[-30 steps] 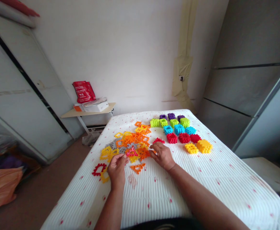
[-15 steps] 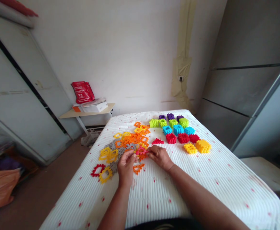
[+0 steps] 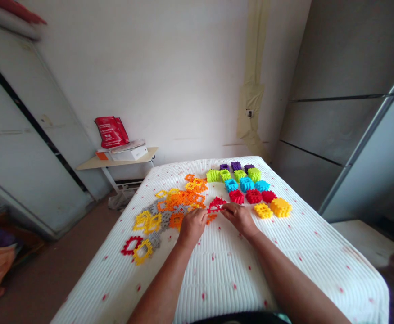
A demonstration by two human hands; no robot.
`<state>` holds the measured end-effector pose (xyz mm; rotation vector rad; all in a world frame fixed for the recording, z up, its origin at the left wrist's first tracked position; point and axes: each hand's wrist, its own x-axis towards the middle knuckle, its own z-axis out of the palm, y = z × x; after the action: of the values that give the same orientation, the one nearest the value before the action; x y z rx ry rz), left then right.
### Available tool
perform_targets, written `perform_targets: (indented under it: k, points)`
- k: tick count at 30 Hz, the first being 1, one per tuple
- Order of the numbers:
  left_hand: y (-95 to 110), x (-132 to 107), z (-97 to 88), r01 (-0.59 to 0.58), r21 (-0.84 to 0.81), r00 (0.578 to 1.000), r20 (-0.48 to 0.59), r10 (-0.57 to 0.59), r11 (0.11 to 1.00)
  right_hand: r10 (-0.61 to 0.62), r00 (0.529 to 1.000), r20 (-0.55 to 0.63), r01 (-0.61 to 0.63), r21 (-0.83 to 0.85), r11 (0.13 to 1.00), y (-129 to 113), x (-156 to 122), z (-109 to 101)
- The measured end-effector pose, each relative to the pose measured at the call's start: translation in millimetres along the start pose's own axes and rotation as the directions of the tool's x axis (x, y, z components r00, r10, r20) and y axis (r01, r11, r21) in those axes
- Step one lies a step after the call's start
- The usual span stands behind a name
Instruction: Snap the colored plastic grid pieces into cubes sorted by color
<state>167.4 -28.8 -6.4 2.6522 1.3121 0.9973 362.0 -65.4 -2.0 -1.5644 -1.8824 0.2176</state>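
Observation:
Between my two hands is a red toothed plastic building piece [image 3: 214, 209], held low over the bed. My left hand [image 3: 192, 225] is closed, fingertips pinched at the piece's left end. The closed fingers of my right hand [image 3: 240, 218] pinch its right end. Just behind it lies another red piece [image 3: 219, 200], partly overlapped in view. Left of my left hand spreads a loose pile of orange pieces [image 3: 185, 198], with grey pieces [image 3: 165, 218] and yellow pieces [image 3: 148, 221] among them. My left hand hides part of the pile.
Cube-like blocks stand in colour rows at the right: purple [image 3: 236, 166], green [image 3: 240, 175], blue [image 3: 246, 183], red [image 3: 253, 196] and yellow [image 3: 281, 207]. A red frame piece [image 3: 131, 245] lies near the left edge of the white quilted bed [image 3: 224, 274]. A small table [image 3: 92, 163] stands beyond.
Both hands have moved right with the red piece, from beside the orange pile to in front of the other red piece. The view has shifted slightly.

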Motion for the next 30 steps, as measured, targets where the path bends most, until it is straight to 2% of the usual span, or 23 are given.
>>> perform_targets:
  k: [3, 5, 8, 10, 15, 30]
  points:
    - [2.0, 19.1, 2.4, 0.082, 0.062, 0.993, 0.083, -0.087, 0.995, 0.237, 0.971, -0.042, -0.241, -0.106, 0.965, -2.4, 0.8, -2.9]
    - [1.8, 30.8, 5.4, 0.123, 0.081, 0.986, 0.102, -0.131, 0.989, 0.329, 0.944, -0.006, -0.323, -0.208, 0.923, -2.9, -0.1, -4.3]
    - [0.0, 43.7, 12.6, 0.155, 0.099, 0.980, 0.110, -0.166, 0.983, 0.352, 0.930, 0.102, -0.302, -0.331, 0.894, -3.1, -1.8, -4.2]
    - [-1.1, 49.0, 18.3, 0.171, 0.110, 0.975, 0.122, -0.184, 0.979, 0.355, 0.925, 0.133, -0.285, -0.375, 0.882, -3.4, -2.3, -2.9]
    - [-0.8, 54.7, 27.2, 0.176, 0.130, 0.965, 0.171, -0.197, 0.976, 0.361, 0.922, 0.136, -0.289, -0.377, 0.880, -1.8, -1.6, 0.2]
    - [3.6, 55.2, 26.6, 0.178, 0.159, 0.953, 0.220, -0.210, 0.971, 0.343, 0.932, 0.119, -0.281, -0.362, 0.889, 1.2, -2.0, 2.0]
